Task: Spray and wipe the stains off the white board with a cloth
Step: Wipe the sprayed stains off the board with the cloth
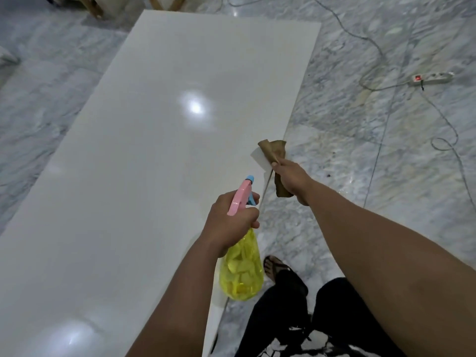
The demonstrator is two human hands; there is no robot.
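So the white board [159, 140] lay flat on the marble floor [386, 176], running from about 7 o'clock up toward 12, with ceiling light glaring off it. The left hand [231, 220] was wrapped around the neck of a spray bottle [240, 269], yellow body, pink head, blue trigger and nozzle, held over the board's right edge with the nozzle aimed up-frame. The right hand [291, 179] had its fingers clamped on a brown cloth [274, 150], bunched up just above that same edge around 3 o'clock of the bottle. A white power strip [431, 78] with its cable sat on the floor way off at 2 o'clock. A sandalled foot [274, 266] showed right beside the bottle's base.
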